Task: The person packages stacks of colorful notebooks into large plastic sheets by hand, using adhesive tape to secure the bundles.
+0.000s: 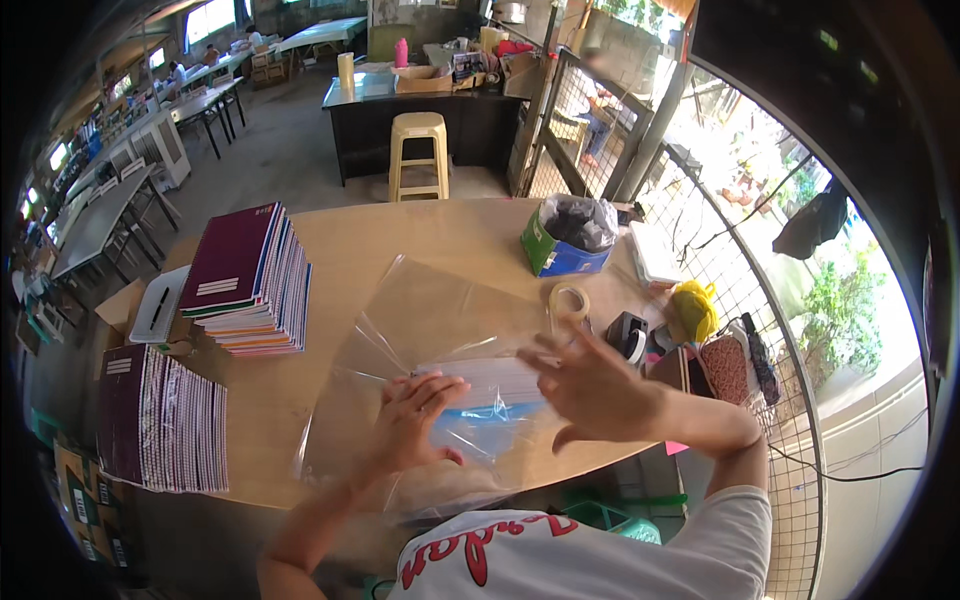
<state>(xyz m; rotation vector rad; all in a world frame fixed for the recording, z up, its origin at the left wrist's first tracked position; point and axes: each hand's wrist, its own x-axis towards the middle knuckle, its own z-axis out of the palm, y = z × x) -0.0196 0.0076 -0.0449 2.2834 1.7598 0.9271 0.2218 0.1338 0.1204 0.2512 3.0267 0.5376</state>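
Observation:
A sheet of clear plastic point(420, 300) is spread over the near middle of the table, creased and shiny. Among its folds lies a pale, white-and-blue flat item point(490, 378) with faint lines, perhaps a notebook; the plastic and my hands hide part of it. My left hand point(412, 418) rests flat on the plastic at the item's left side, its fingers stretched out and the thumb apart. Above the right side of the item hovers my right hand point(595, 385), fingers spread and slightly blurred, with nothing visible in it. A roll of tape point(568, 300) lies just beyond it.
Two tall notebook stacks, one far point(230, 255) and one near point(125, 420), stand at the left beside a white tray point(172, 290) with a pen. To the right are a bag-lined box point(565, 258), a tape dispenser point(628, 335), a yellow bundle point(693, 310) and a wire mesh fence point(765, 340).

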